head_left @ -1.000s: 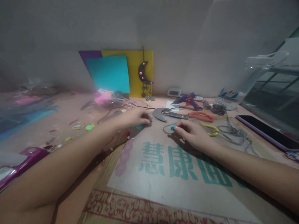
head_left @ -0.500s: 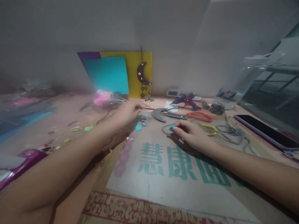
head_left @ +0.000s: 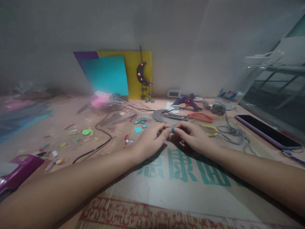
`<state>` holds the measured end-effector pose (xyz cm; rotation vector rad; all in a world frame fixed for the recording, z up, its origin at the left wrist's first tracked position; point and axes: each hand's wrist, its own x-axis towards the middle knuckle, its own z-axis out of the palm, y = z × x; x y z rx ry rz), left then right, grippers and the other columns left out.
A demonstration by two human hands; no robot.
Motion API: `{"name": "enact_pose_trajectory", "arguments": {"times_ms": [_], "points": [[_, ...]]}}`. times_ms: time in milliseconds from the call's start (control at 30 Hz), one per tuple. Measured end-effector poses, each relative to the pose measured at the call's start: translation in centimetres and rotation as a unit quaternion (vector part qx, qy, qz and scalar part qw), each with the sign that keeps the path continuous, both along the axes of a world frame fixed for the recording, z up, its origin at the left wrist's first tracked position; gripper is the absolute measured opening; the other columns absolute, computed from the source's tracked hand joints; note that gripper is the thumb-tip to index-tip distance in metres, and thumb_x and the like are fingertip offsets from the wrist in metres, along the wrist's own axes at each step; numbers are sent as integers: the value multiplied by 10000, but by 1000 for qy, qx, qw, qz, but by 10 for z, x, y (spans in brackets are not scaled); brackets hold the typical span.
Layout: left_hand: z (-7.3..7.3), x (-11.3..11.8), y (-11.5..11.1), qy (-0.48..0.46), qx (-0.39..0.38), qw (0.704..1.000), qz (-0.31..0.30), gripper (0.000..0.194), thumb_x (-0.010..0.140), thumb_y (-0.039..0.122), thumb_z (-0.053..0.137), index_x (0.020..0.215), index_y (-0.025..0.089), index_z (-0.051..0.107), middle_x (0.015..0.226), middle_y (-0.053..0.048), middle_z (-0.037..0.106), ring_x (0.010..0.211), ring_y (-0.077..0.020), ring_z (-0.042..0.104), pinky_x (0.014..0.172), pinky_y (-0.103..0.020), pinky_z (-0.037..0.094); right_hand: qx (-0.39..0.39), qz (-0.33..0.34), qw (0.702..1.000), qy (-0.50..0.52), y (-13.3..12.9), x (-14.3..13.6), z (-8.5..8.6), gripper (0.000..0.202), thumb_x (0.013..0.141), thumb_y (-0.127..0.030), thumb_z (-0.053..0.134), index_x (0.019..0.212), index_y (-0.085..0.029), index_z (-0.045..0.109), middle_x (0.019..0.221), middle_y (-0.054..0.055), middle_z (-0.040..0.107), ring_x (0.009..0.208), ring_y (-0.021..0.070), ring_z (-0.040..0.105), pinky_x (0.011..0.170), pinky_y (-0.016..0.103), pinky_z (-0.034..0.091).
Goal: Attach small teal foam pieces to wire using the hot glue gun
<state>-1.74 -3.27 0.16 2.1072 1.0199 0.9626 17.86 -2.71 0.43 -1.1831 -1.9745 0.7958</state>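
Observation:
My left hand [head_left: 152, 138] and my right hand [head_left: 194, 136] meet above the printed cardboard [head_left: 164, 197]. Both pinch a small teal piece [head_left: 172, 129] between their fingertips; its shape is mostly hidden. Left of my left hand lies a teal flower shape [head_left: 138, 130], with small teal hearts close by. Behind my hands is a grey crescent [head_left: 157, 116], partly under scissors with orange handles [head_left: 201, 117]. Yellow handles [head_left: 211, 130] show just beyond my right hand.
A glue gun [head_left: 188, 102], grey yarn [head_left: 234, 131] and a phone [head_left: 269, 131] lie behind and to the right. A decorated dark moon [head_left: 143, 75] hangs before yellow card. Coloured scraps and a purple tool [head_left: 21, 170] are on the left, a clear container [head_left: 228, 97] at right.
My left hand has moved right and nearer, from beside the crescent to my right hand, and now pinches the teal piece too. The view has shifted slightly.

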Motion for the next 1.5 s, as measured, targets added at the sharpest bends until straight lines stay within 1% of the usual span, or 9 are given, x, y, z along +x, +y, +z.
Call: {"name": "enact_pose_trajectory", "arguments": {"times_ms": [133,267,433,600,867,1033,1167,1267,1500], "points": [[-1,-1,6,16,7,1000,-5,275,967,354,427,905,176,627,894,-44,658,862,-184,592,771,-289,447,-10,4,1000,10,-2,-2,2,262,920,-420,508,793,-195,554,597,-35,535,504,112,484,484,225,376],[-1,0,7,36,-6,999,13,271,938,360,468,799,175,608,777,-12,609,758,-163,552,681,-265,414,-30,18,999,21,-4,-2,4,253,924,-416,505,807,-197,551,605,-39,536,485,104,478,466,217,373],[1,-1,7,9,-44,999,19,258,920,344,477,735,179,546,702,14,544,689,-141,508,627,-248,379,-17,22,999,17,-3,-1,4,305,934,-443,477,807,-183,573,655,-14,577,544,109,510,509,221,398],[1,-2,7,3,-47,998,31,241,907,318,488,717,177,538,690,25,526,697,-137,504,637,-251,364,7,3,999,32,1,-2,0,209,867,-374,584,835,-169,607,682,-3,612,588,119,543,545,230,420],[-1,-2,8,23,-34,999,18,243,915,328,478,741,175,550,699,26,541,675,-135,495,612,-258,347,39,-34,998,31,-1,-3,0,203,882,-364,580,787,-186,591,616,-21,581,579,127,535,547,242,406],[-2,-2,7,16,-33,999,-5,239,922,322,471,759,173,561,719,22,550,692,-134,503,629,-254,361,40,-17,999,24,1,-2,1,198,888,-354,574,805,-177,608,644,-18,593,598,123,542,573,241,417],[-2,-3,8,26,-20,999,10,251,924,327,463,743,173,545,722,17,539,712,-142,499,644,-260,357,24,17,999,22,3,0,1,233,890,-382,568,862,-162,643,683,-6,616,602,121,549,578,242,426],[-2,-3,8,35,-14,999,18,254,924,336,462,752,172,552,727,12,546,720,-148,508,652,-266,359,31,17,999,15,3,0,0,205,869,-355,590,830,-161,643,719,8,638,634,129,568,594,246,430],[1,-1,7,36,-14,999,17,252,907,366,494,797,168,606,776,-3,609,749,-160,547,667,-270,382,57,12,998,-9,2,-1,0,176,874,-314,578,793,-168,632,697,-2,626,632,125,558,615,248,424]]}}
